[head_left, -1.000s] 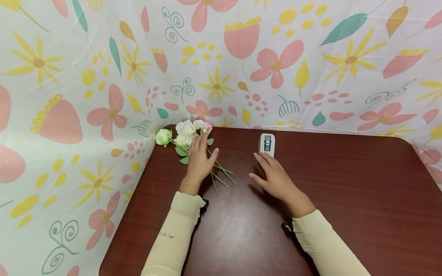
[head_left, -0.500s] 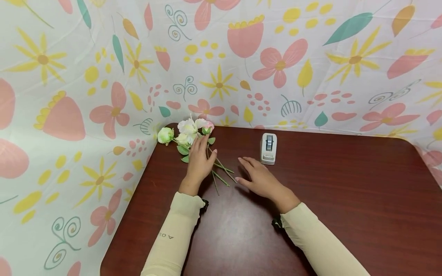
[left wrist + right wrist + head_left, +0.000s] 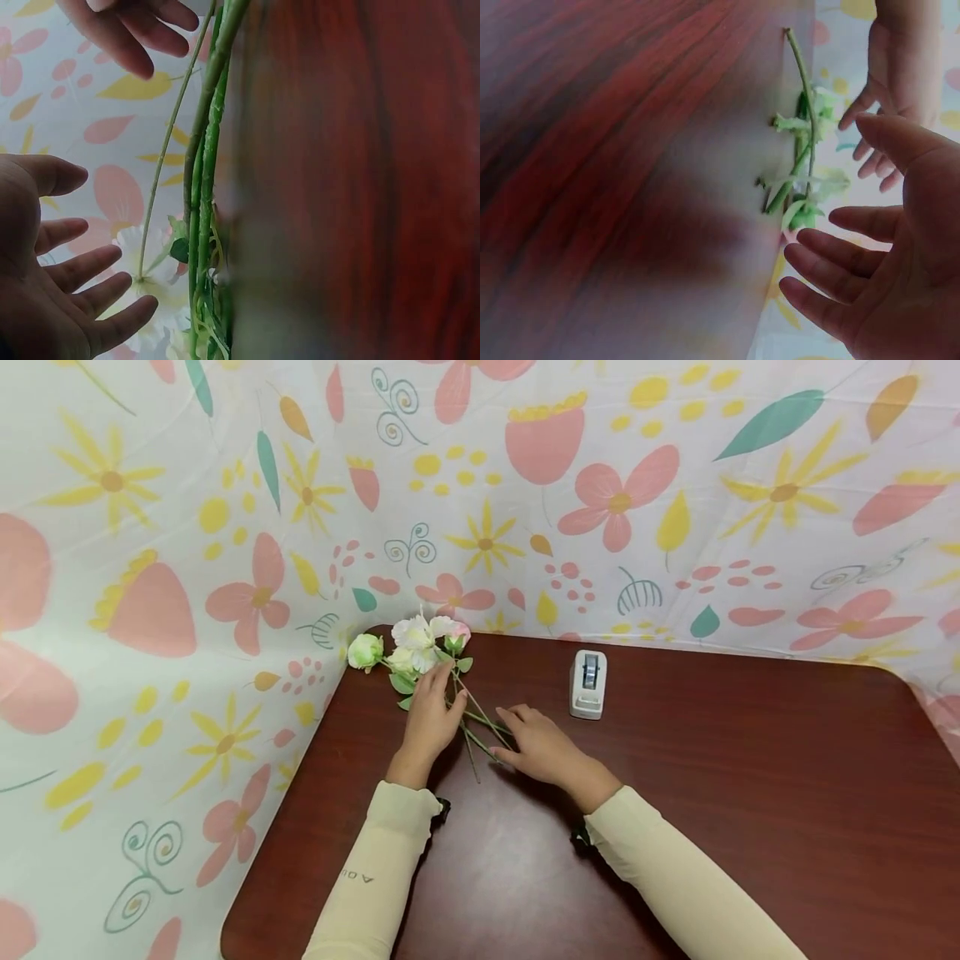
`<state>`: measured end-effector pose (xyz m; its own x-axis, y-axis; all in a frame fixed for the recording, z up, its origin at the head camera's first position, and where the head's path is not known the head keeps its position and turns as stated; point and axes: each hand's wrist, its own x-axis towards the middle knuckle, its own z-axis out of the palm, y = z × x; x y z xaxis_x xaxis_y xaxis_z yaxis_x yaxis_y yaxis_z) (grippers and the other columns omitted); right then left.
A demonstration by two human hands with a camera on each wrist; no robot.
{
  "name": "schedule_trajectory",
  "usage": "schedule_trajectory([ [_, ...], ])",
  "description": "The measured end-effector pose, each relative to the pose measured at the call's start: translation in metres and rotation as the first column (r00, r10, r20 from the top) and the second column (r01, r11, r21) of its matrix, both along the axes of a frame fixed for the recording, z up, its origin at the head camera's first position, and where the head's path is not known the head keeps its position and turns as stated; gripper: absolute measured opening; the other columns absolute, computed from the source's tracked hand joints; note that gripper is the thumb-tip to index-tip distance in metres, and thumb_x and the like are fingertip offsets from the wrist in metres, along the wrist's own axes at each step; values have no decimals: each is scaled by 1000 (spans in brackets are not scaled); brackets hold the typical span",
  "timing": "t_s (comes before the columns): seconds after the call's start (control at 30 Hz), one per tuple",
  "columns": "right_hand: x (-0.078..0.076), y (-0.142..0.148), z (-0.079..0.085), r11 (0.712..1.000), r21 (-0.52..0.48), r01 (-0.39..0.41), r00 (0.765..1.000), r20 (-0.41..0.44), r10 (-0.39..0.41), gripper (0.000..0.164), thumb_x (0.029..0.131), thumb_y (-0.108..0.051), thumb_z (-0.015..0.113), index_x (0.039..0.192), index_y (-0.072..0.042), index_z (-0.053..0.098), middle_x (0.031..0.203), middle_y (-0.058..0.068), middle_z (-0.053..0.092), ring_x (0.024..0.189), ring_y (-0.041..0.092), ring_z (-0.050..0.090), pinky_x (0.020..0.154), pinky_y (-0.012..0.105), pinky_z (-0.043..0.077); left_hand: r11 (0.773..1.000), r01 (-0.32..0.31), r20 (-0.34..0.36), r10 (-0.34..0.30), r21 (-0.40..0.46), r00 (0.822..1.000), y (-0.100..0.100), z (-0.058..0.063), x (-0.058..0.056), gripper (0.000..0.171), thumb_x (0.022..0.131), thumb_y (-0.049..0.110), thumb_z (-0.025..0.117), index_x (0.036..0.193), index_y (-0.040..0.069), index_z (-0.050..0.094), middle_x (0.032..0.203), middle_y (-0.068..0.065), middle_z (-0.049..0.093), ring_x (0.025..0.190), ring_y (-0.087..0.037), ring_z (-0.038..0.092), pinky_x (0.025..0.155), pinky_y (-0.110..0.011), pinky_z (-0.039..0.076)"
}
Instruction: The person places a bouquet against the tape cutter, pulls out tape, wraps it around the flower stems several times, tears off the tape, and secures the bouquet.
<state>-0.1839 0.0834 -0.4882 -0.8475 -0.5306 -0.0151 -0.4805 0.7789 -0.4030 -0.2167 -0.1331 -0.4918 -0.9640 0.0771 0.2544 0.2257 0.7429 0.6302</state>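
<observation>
Several artificial flowers lie at the table's far left: a large white bloom [image 3: 414, 633], a pale green bloom [image 3: 366, 652] and a pink-tipped bloom [image 3: 457, 637]. Their green stems [image 3: 212, 127] cross one another and point toward the front right. Over the stems just below the blooms hovers my left hand [image 3: 431, 714], fingers spread in the left wrist view and holding nothing. At the cut stem ends is my right hand [image 3: 543, 747], its fingers apart and slightly bent, with nothing gripped. In the right wrist view a gap shows between its fingers and the stems [image 3: 802, 90].
A white tape dispenser [image 3: 588, 689] stands near the back, beyond my right hand. The dark red wooden table [image 3: 750, 793] meets a floral-patterned cloth [image 3: 637, 527] along its back and left edges.
My right hand has moved left, from beside the tape dispenser to the stem ends. The left hand stays over the flowers, and the head view has shifted slightly.
</observation>
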Motion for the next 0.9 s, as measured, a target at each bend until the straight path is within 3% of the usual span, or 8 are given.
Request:
schedule_trajectory([
  [0.47, -7, -29, -7, 993, 114, 21, 1000, -11, -20, 79, 94, -57, 64, 148, -1, 48, 133, 20, 56, 124, 36, 56, 105, 50, 47, 996, -63, 78, 57, 68, 995, -6, -2, 5, 45, 104, 25, 54, 147, 11, 50, 150, -15, 47, 138, -36, 46, 109, -56, 44],
  [0.63, -8, -37, -7, 984, 168, 56, 998, -20, -53, 80, 92, -61, 64, 141, 1, 53, 128, 18, 57, 118, 34, 56, 101, 49, 49, 992, -80, 73, 73, 96, 995, -8, -2, 7, 38, 102, 16, 53, 139, 7, 56, 130, -14, 57, 115, -32, 57, 93, -49, 49],
  [0.73, -8, -42, -8, 978, 200, 65, 998, -30, -60, 79, 91, -63, 65, 136, 2, 55, 125, 18, 57, 117, 33, 56, 101, 48, 49, 990, -90, 73, 83, 110, 994, -9, -1, 9, 33, 100, 11, 52, 131, 4, 60, 116, -13, 59, 100, -29, 58, 84, -45, 48],
  [0.9, -8, -49, -10, 973, 217, 79, 996, -57, -68, 77, 88, -64, 67, 128, 2, 56, 118, 17, 57, 112, 33, 56, 98, 48, 49, 988, -112, 111, 100, 108, 989, -10, -2, 11, 26, 102, 12, 49, 123, 3, 63, 114, -13, 61, 90, -27, 57, 80, -42, 48],
])
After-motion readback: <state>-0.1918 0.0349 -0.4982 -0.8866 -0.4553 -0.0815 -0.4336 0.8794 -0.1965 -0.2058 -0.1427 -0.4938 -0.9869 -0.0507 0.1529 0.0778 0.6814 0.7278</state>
